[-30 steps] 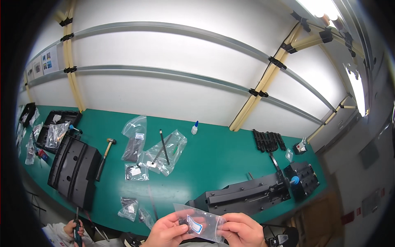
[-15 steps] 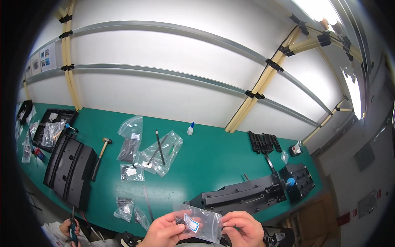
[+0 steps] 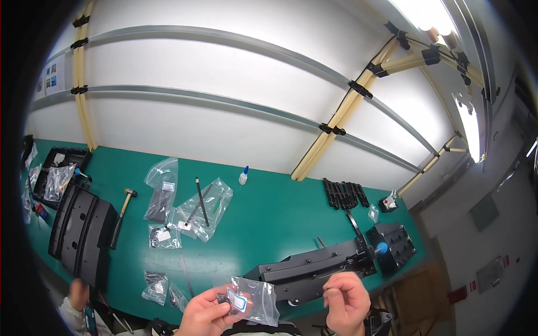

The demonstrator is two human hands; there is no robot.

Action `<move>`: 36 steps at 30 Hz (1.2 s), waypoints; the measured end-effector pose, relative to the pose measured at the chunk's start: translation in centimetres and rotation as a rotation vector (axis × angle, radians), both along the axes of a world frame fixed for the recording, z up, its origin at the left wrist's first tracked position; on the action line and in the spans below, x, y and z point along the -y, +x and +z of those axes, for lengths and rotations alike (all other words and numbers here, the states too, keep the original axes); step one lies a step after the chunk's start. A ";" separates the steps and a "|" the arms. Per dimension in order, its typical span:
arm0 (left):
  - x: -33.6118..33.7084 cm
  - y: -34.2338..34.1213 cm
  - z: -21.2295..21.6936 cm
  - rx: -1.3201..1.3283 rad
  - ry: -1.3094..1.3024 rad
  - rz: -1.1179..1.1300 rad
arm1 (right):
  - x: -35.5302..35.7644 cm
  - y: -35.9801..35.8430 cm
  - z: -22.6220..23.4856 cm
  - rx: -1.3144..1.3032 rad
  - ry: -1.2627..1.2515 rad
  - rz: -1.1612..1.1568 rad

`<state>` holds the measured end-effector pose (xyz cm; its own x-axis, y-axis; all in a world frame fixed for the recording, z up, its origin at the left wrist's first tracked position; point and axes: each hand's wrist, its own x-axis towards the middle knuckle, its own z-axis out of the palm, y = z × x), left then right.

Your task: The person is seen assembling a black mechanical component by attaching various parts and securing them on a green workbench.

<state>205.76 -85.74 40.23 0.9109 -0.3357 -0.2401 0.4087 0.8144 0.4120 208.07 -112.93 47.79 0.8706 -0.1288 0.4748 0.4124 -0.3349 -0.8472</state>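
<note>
My left hand [image 3: 200, 316] pinches a clear zip bag [image 3: 261, 299] near the table's front edge. The bag bears a white label with a blue border [image 3: 237, 301], and small dark parts [image 3: 222, 298] show by my thumb. To the right, apart from the bag, is my right hand [image 3: 347, 305]. Its fingers are curled together, and whether something small is in them is hidden. Beyond the right hand lies a long black metal assembly [image 3: 305, 274] with bolts along it.
On the green table [image 3: 269, 224] are a hammer [image 3: 122, 215], a curved black panel [image 3: 78, 229], several parts bags [image 3: 162, 196], a small blue-capped bottle [image 3: 243, 176] and a row of black parts [image 3: 344, 194]. A co-worker's hand [image 3: 78, 294] is at the lower left.
My right hand has come off the bag's edge and moved right. The left hand with the bag has shifted a little left. The whole view has slid left slightly.
</note>
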 end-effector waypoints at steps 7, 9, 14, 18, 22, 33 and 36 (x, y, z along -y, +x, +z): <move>-0.6 0.1 -1.7 0.023 0.038 0.066 | 2.4 2.6 0.3 0.221 -0.603 -0.081; -0.8 0.3 -1.7 -0.003 0.056 0.078 | 2.6 3.0 -0.1 0.251 -0.659 -0.079; -0.7 0.6 -1.0 -0.066 0.060 0.178 | 1.9 3.7 0.0 0.321 -0.756 -0.068; -1.0 0.6 -1.4 -0.064 0.059 0.191 | 1.8 3.9 0.4 0.343 -0.801 -0.027; -1.0 0.6 -1.3 -0.065 0.038 0.191 | 1.8 3.8 0.6 0.342 -0.805 -0.001; -1.1 0.8 -1.4 -0.067 0.049 0.192 | 2.2 4.0 0.7 0.347 -0.840 0.054; -1.0 0.6 -1.1 -0.060 0.060 0.198 | 2.4 3.9 0.9 0.367 -0.838 0.071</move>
<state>206.37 -84.71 39.08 0.9410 -0.1349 -0.3104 0.2684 0.8561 0.4416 212.00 -115.37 48.71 0.6398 0.4301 0.6369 0.6504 -0.7445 -0.1506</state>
